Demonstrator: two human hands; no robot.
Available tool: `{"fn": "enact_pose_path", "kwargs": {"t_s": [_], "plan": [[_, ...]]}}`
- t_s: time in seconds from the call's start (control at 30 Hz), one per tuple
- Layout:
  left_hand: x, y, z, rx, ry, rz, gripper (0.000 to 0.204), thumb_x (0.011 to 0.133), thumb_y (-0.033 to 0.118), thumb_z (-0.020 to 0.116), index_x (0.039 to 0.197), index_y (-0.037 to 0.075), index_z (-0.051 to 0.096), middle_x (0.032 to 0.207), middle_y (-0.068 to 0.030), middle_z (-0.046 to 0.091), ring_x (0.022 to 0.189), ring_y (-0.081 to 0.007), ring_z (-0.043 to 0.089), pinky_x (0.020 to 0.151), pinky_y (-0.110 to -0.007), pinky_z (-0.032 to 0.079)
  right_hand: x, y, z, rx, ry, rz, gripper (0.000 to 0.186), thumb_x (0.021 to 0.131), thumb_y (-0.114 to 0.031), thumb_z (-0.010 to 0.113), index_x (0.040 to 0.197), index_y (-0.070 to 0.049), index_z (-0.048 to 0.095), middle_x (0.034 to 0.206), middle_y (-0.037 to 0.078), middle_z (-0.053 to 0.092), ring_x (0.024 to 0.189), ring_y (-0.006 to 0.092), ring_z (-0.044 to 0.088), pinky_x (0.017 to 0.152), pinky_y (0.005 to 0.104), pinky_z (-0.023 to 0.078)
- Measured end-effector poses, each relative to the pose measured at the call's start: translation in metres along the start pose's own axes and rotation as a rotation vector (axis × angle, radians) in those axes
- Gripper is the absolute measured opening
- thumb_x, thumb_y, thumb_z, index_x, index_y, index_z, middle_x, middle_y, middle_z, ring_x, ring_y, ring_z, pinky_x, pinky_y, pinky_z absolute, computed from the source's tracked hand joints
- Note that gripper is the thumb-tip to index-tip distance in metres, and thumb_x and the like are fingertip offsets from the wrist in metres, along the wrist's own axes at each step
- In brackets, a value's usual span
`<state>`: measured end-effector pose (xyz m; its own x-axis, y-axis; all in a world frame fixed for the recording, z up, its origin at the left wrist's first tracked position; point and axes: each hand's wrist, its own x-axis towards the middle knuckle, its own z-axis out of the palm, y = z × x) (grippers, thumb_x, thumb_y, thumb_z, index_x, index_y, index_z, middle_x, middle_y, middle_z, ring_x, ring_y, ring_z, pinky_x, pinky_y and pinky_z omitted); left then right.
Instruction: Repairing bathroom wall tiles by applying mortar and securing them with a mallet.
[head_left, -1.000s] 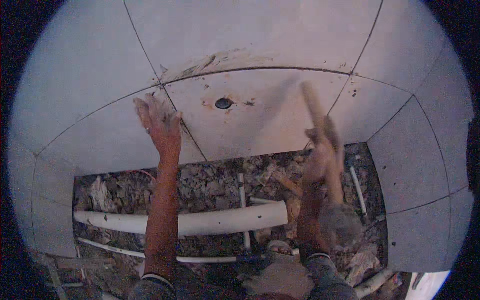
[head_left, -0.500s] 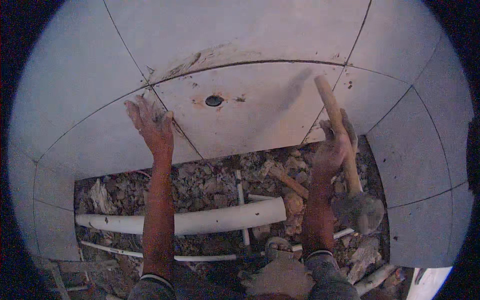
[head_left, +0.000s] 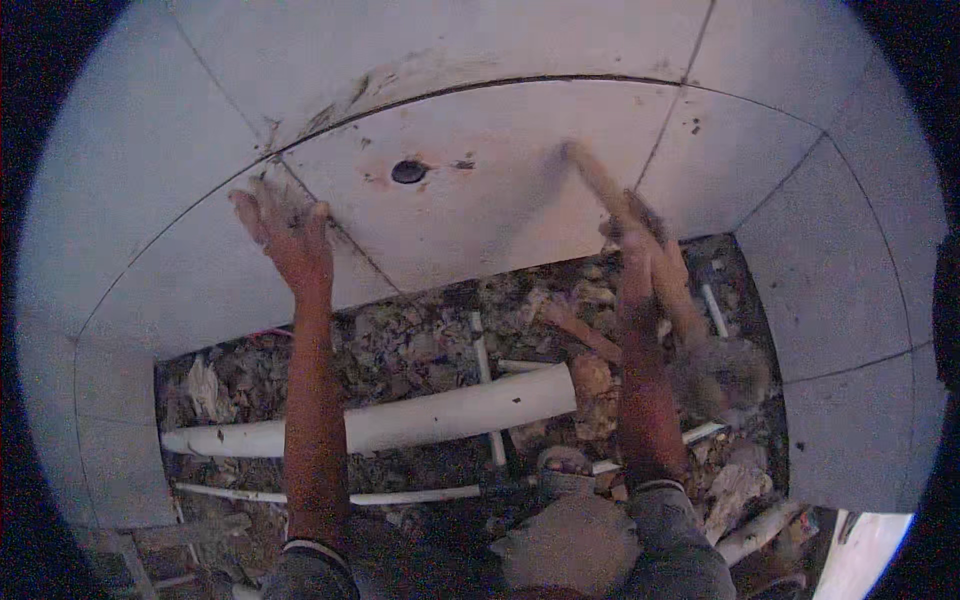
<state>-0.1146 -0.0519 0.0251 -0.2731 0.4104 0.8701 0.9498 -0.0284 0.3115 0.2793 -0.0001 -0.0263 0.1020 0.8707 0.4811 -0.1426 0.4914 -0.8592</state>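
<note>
Head view: left hand (head_left: 285, 235) presses flat, fingers spread, on the tile (head_left: 480, 200) at centre left, bracing; right hand (head_left: 640, 245) grips a hammer (head_left: 680, 300) fist-tight, centre right

Left hand (head_left: 285, 235) extended forward on a straight bare forearm, palm down, fingers spread and flat. Right hand (head_left: 640, 245) raised on a bare forearm, fingers closed in a fist-like grip, somewhat blurred. Both cuffs sit at the lower edge.

No packages, labels, signs or screens in the frame — only bare tiles, pipes and rubble.
</note>
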Motion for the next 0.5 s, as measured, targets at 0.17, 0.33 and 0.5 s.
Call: {"fn": "enact_pose_path", "kwargs": {"t_s": [0.17,0.33,0.5], "plan": [[-0.003,0.008,0.001,-0.053,0.002,-0.025,0.086,0.075,0.04,0.07,0.14,0.003,0.029,0.147,-0.0274,0.011,0.137,-0.0422,0.007,0.11,-0.051,0.008,-0.103,0.059,-0.052,0.151,-0.128,0.537,0.045,0.094,-0.031,0.042,0.12,0.006,0.048,0.108,0.021,0.057,0.089,0.0262,0.06,0.083,0.0384,0.049],[-0.004,-0.011,0.001,-0.024,0.005,-0.006,0.089,0.072,0.04,0.072,0.141,0.004,0.027,0.148,-0.0263,0.01,0.137,-0.0429,0.006,0.11,-0.051,0.008,-0.199,0.067,-0.086,0.462,-0.141,0.94,0.042,0.094,-0.029,0.042,0.117,0.005,0.051,0.11,0.019,0.057,0.092,0.0258,0.059,0.086,0.0404,0.046],[-0.008,-0.009,0.005,0.147,-0.092,0.094,0.092,0.069,0.038,0.075,0.141,0.007,0.028,0.148,-0.0262,0.008,0.136,-0.0438,0.007,0.108,-0.054,0.012,-0.183,0.052,-0.101,0.692,-0.109,0.842,0.039,0.094,-0.028,0.041,0.114,0.003,0.054,0.111,0.017,0.056,0.096,0.0254,0.057,0.09,0.0425,0.044]]}}
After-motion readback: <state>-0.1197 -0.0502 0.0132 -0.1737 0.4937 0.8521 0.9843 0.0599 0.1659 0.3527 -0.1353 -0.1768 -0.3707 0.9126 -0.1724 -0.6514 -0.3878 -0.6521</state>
